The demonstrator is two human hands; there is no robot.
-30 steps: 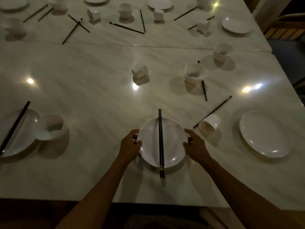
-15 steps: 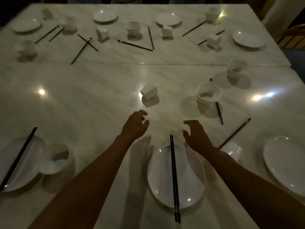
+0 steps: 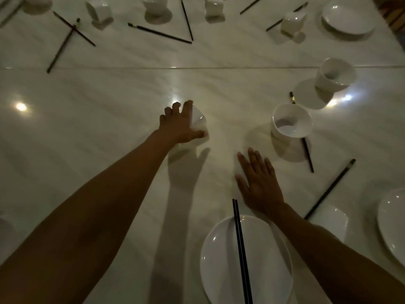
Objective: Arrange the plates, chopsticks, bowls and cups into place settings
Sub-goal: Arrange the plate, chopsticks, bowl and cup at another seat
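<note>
A white plate (image 3: 221, 260) lies near the front edge with a pair of black chopsticks (image 3: 241, 249) laid across its middle. My left hand (image 3: 178, 125) reaches to the middle of the table and curls its fingers and thumb round a small white cup (image 3: 199, 119) lying on its side. My right hand (image 3: 258, 183) rests flat on the table just beyond the plate, fingers straight. A white bowl (image 3: 291, 121) stands to the right of it, on a single chopstick (image 3: 306, 152).
Another bowl (image 3: 335, 74) stands at the right, a loose chopstick (image 3: 331, 188) and a tipped cup (image 3: 331, 220) lie right of my right arm, a plate (image 3: 392, 222) at the right edge. Cups, bowls, a plate (image 3: 348, 16) and scattered chopsticks fill the far table half.
Both hands let go of the plate and moved forward. The left hand reached the tipped cup and closed round it; the right hand came down flat on the table.
</note>
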